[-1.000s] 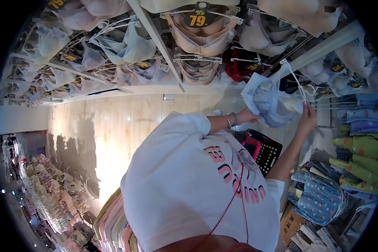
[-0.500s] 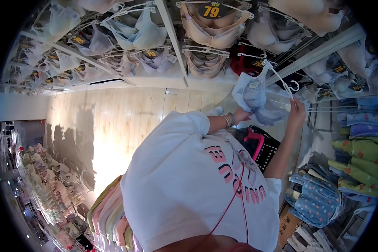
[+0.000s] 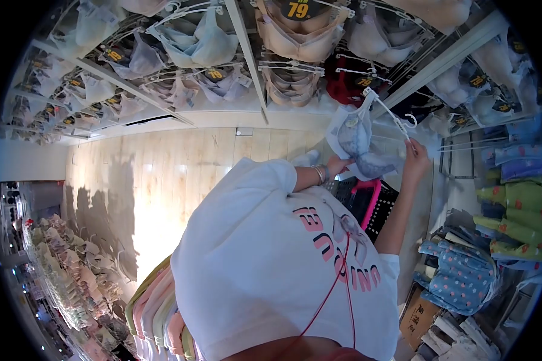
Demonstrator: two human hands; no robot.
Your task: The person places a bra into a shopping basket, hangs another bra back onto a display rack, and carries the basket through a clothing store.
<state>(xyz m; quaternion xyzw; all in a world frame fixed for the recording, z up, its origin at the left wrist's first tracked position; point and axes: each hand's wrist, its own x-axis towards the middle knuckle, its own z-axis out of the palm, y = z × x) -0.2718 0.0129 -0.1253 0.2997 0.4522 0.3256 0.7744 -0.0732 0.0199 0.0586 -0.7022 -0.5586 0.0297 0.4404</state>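
Our bra [image 3: 355, 144] is at two o'clock, between both hands, tilted with its hanger [image 3: 390, 113].

A strap sits at the hanger's upper tip; that slope, we judge, could let it slip and drop the bra onto the basket [image 3: 384, 210] below, towards six o'clock, or the hook could snag the rack [image 3: 442, 57] at one. Our right hand [image 3: 417, 159], at the bra's four o'clock, pinches the hanger's low end, fingers closed; our left hand [image 3: 337, 165], at its seven, has fingers partly hidden, so we cannot tell its grip. We count one handled bra, one hanger, two hands, apparently one basket; racked bras [image 3: 298, 36] overlap beyond counting.
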